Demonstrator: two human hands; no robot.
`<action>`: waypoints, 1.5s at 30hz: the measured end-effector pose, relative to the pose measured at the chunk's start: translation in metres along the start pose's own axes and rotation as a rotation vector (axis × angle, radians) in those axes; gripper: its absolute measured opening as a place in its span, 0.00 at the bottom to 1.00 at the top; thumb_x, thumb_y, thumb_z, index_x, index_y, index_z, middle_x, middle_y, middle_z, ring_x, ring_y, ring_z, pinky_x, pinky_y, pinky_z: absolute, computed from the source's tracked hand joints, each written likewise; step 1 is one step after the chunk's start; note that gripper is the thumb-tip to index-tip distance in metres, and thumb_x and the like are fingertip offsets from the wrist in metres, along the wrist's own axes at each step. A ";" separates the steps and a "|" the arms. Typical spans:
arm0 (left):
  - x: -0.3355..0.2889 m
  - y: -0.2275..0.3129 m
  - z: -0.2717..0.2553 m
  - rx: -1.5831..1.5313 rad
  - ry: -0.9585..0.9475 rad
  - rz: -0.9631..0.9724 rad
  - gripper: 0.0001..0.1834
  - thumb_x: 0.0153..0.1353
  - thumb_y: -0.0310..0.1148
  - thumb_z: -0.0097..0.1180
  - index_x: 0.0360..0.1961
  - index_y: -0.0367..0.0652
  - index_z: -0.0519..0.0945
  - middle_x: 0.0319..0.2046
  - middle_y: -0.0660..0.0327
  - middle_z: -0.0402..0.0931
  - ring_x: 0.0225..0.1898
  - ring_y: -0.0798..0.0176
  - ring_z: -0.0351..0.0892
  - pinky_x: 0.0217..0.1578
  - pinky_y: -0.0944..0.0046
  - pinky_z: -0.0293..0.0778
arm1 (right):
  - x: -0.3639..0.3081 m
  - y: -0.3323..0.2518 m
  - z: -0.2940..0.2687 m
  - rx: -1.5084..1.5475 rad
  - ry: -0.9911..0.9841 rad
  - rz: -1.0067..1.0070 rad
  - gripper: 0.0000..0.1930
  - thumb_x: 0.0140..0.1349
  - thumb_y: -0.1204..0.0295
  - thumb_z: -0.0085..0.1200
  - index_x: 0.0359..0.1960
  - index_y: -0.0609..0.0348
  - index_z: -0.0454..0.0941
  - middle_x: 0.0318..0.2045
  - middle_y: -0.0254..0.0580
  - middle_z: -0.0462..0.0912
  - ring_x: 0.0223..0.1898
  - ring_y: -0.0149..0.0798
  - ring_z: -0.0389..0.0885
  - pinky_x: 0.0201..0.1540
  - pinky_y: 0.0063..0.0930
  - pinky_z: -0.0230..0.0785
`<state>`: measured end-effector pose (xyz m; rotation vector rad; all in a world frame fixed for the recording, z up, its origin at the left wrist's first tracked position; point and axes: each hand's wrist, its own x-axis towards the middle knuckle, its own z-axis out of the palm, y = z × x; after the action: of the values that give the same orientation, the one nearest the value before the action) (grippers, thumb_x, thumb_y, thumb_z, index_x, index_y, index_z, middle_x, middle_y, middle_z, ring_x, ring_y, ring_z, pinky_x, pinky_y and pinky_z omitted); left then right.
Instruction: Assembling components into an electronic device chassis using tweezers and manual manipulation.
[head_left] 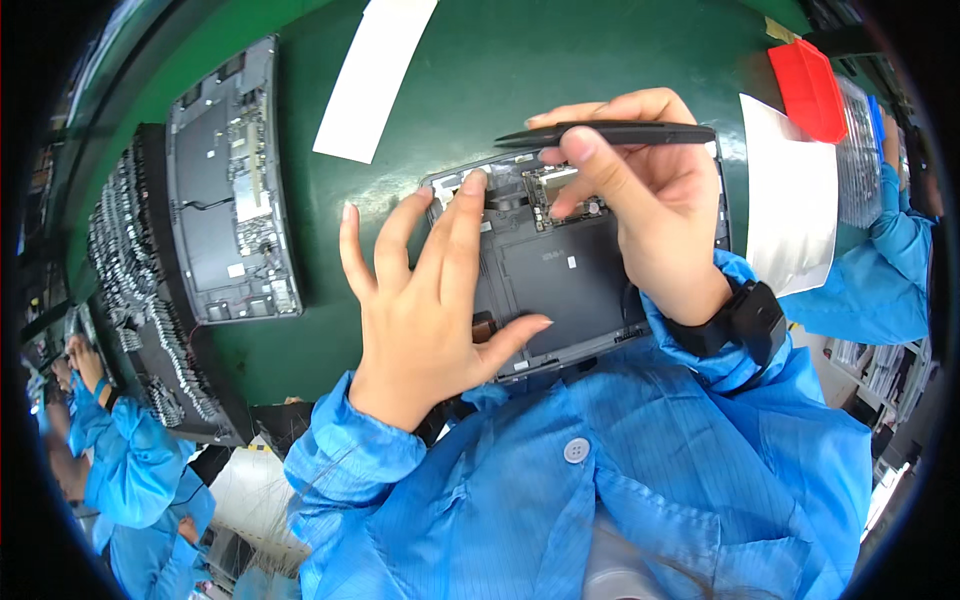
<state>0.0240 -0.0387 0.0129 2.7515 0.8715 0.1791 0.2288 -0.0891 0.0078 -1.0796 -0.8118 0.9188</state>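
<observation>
The right hand [660,180] is closed round a slim black pointed tool [620,132], which lies across its fingers with the tip toward the left. Below that tool, one fingertip of the same hand dips over a small circuit board [545,195]; whether it touches cannot be told. The left hand [425,290] holds nothing: it is spread wide, fingertips on the upper left corner of an opened dark grey tablet housing [570,290], thumb over its lower left part. The housing lies under and between both hands, on a green surface [325,230]. A black wrist-worn device [757,318] sits just behind the right hand, at the blue sleeve.

To the right of the right hand is a white sheet [790,220]; up and left of that hand lies a white strip of paper [375,75]. Left of the left hand lies a second opened housing [205,180], then rows of small metallic parts [120,250]. Beyond the white sheet are a red bin [808,92] and clear plastic trays [860,155]. Farthest out, blue-sleeved co-workers appear on the left [130,465] and right [875,280].
</observation>
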 end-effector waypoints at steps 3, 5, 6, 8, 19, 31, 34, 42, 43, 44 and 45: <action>0.003 -0.028 -0.010 -0.216 0.011 0.083 0.45 0.68 0.58 0.42 0.73 0.33 0.52 0.67 0.53 0.70 0.73 0.42 0.52 0.72 0.38 0.34 | -0.006 -0.029 -0.008 0.071 0.082 -0.029 0.09 0.70 0.77 0.54 0.48 0.61 0.69 0.48 0.59 0.83 0.42 0.36 0.84 0.36 0.25 0.80; 0.001 -0.033 -0.013 -0.360 0.091 0.117 0.43 0.68 0.54 0.46 0.74 0.35 0.53 0.69 0.57 0.69 0.74 0.42 0.50 0.72 0.37 0.35 | -0.017 -0.043 -0.021 0.098 0.109 -0.042 0.10 0.69 0.77 0.56 0.48 0.61 0.68 0.47 0.59 0.84 0.42 0.36 0.85 0.37 0.25 0.80; 0.001 -0.032 -0.015 -0.343 0.107 0.154 0.43 0.65 0.51 0.53 0.73 0.37 0.55 0.69 0.59 0.68 0.74 0.40 0.50 0.72 0.34 0.36 | -0.024 -0.047 -0.029 0.055 0.133 -0.044 0.10 0.70 0.76 0.56 0.48 0.61 0.69 0.48 0.59 0.84 0.42 0.36 0.85 0.37 0.25 0.79; -0.003 -0.017 -0.014 -0.133 0.025 0.080 0.45 0.64 0.51 0.56 0.74 0.37 0.53 0.70 0.61 0.67 0.74 0.40 0.50 0.72 0.34 0.37 | -0.038 -0.057 -0.046 0.074 0.138 -0.010 0.10 0.70 0.75 0.56 0.49 0.60 0.70 0.48 0.58 0.84 0.41 0.36 0.84 0.37 0.25 0.79; 0.013 0.013 0.015 -0.085 0.346 0.152 0.36 0.58 0.40 0.65 0.65 0.36 0.69 0.55 0.49 0.76 0.60 0.43 0.67 0.64 0.45 0.62 | -0.120 -0.068 -0.135 -0.083 0.319 0.027 0.08 0.71 0.71 0.55 0.47 0.59 0.72 0.48 0.49 0.82 0.39 0.31 0.80 0.37 0.24 0.76; 0.003 0.021 -0.002 0.050 0.216 0.081 0.37 0.60 0.35 0.62 0.69 0.37 0.65 0.66 0.50 0.67 0.68 0.39 0.59 0.68 0.46 0.57 | -0.121 -0.074 -0.160 0.027 0.343 0.022 0.07 0.70 0.73 0.56 0.44 0.58 0.70 0.44 0.54 0.84 0.38 0.35 0.83 0.39 0.27 0.77; -0.002 0.026 0.007 0.213 0.148 0.118 0.40 0.60 0.40 0.63 0.70 0.37 0.64 0.71 0.49 0.60 0.71 0.38 0.54 0.69 0.40 0.51 | -0.116 -0.076 -0.173 0.030 0.264 0.010 0.07 0.72 0.71 0.52 0.43 0.61 0.71 0.43 0.52 0.83 0.41 0.37 0.83 0.43 0.30 0.77; 0.120 0.068 -0.031 -0.450 0.260 0.255 0.13 0.65 0.29 0.52 0.48 0.36 0.80 0.45 0.51 0.80 0.56 0.44 0.70 0.56 0.50 0.68 | -0.028 -0.042 -0.103 -1.022 -0.009 -0.160 0.08 0.65 0.70 0.57 0.37 0.64 0.77 0.32 0.47 0.76 0.33 0.49 0.82 0.38 0.39 0.76; 0.136 0.065 -0.023 -0.463 0.268 0.274 0.11 0.66 0.29 0.50 0.44 0.36 0.81 0.42 0.51 0.80 0.52 0.45 0.72 0.54 0.50 0.69 | -0.021 -0.037 -0.094 -1.191 0.058 -0.161 0.08 0.63 0.70 0.59 0.36 0.63 0.78 0.33 0.48 0.76 0.32 0.53 0.82 0.37 0.41 0.76; 0.150 0.058 -0.012 -0.478 0.276 0.294 0.11 0.66 0.28 0.48 0.41 0.35 0.81 0.38 0.51 0.80 0.49 0.46 0.73 0.52 0.51 0.70 | -0.017 -0.034 -0.088 -1.205 0.055 -0.159 0.08 0.63 0.70 0.59 0.36 0.63 0.78 0.33 0.48 0.76 0.32 0.53 0.82 0.37 0.41 0.76; 0.164 0.051 -0.004 -0.523 0.031 0.260 0.12 0.68 0.29 0.48 0.42 0.36 0.82 0.50 0.53 0.81 0.55 0.50 0.72 0.58 0.56 0.66 | -0.015 -0.032 -0.086 -1.208 0.050 -0.164 0.08 0.61 0.71 0.60 0.36 0.62 0.79 0.33 0.47 0.77 0.33 0.54 0.82 0.37 0.43 0.76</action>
<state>0.1850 0.0172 0.0375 2.3554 0.3920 0.4302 0.3056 -0.1405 0.0130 -2.0025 -1.4415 0.1744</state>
